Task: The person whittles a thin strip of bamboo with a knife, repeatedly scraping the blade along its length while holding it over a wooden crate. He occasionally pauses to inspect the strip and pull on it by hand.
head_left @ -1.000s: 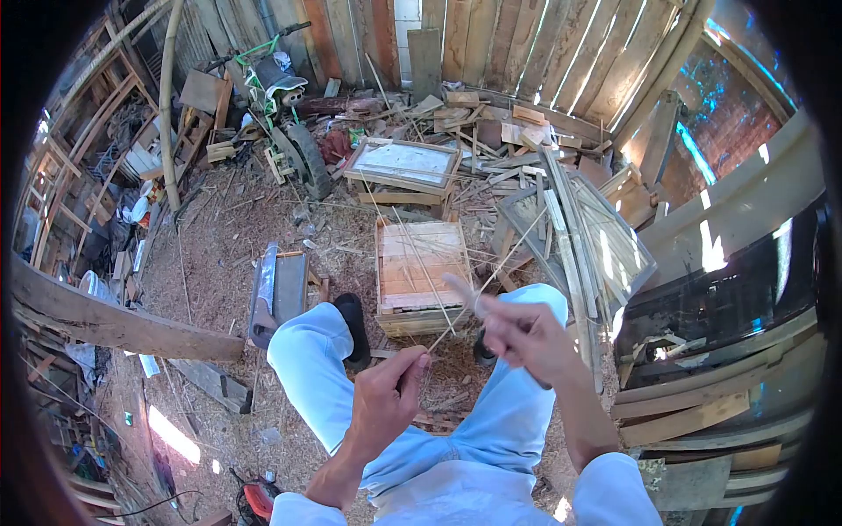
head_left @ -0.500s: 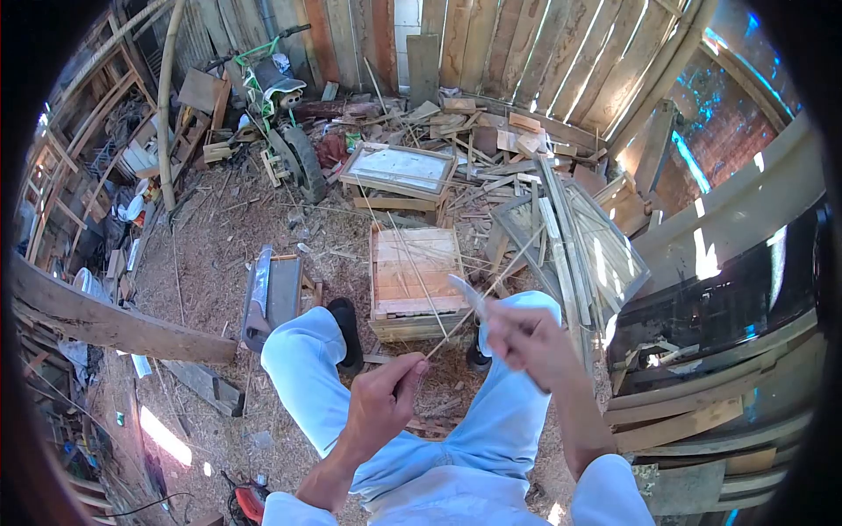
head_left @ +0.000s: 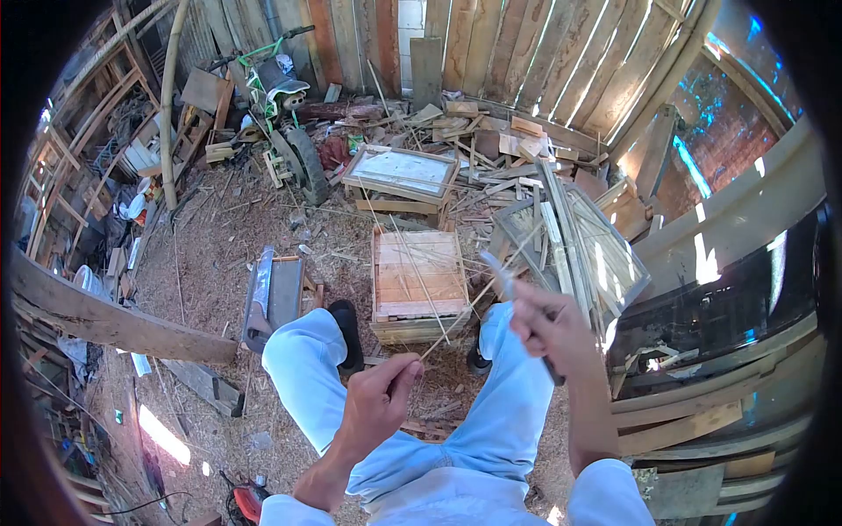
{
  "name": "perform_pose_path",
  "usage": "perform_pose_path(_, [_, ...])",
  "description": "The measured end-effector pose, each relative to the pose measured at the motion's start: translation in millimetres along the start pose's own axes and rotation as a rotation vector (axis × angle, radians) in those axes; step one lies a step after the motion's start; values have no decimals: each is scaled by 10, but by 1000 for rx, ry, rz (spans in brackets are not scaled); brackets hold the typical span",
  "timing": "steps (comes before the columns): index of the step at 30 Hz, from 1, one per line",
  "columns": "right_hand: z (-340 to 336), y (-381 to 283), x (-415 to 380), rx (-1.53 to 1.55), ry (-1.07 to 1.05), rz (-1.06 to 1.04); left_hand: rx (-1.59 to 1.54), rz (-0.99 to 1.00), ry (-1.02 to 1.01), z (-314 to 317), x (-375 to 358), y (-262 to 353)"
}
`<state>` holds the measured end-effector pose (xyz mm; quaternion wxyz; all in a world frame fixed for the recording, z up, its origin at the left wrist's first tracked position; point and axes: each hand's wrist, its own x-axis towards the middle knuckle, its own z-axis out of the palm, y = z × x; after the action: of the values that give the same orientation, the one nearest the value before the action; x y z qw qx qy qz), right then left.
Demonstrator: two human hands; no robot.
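Note:
My left hand (head_left: 384,386) is closed in a pinch on the near end of a thin wooden strip (head_left: 461,314), which slants away up and to the right. Above my right thigh, my right hand (head_left: 554,331) grips a knife (head_left: 498,270) by its handle. The pale blade points up and left and overlaps the strip in this view; it looks slightly blurred. Between my knees stands a wooden box (head_left: 417,302) with pale boards on top and other thin sticks (head_left: 405,250) lying across it.
A handsaw (head_left: 261,285) lies on a low dark-topped stool (head_left: 285,294) by my left knee. Beyond the box are a framed panel (head_left: 402,167) and a heap of scrap wood (head_left: 491,140). Framed screens (head_left: 605,254) lean at right; a green bike (head_left: 281,96) stands at the back left.
My right hand and the knife have moved up and to the right, farther from my left hand. The left hand has shifted slightly left, still pinching the strip.

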<state>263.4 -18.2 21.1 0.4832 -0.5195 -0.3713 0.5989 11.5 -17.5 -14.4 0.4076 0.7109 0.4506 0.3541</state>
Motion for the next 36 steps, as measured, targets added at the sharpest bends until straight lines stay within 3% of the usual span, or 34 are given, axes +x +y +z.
perform_pose_path(6, [364,296,-138,32,-317,67,-124,49,29,110,122,18])
perform_pose_path(9, [276,142,-124,-29,-144,7,-130,39,-16,84,76,-8])
perform_pose_path(19, [275,135,-136,33,-355,144,-100,17,-62,65,71,83])
perform_pose_path(30, [261,119,-124,-100,-279,7,-155,19,-42,87,82,73])
perform_pose_path(36, [304,40,-124,-169,-240,34,-141,35,-21,75,105,123])
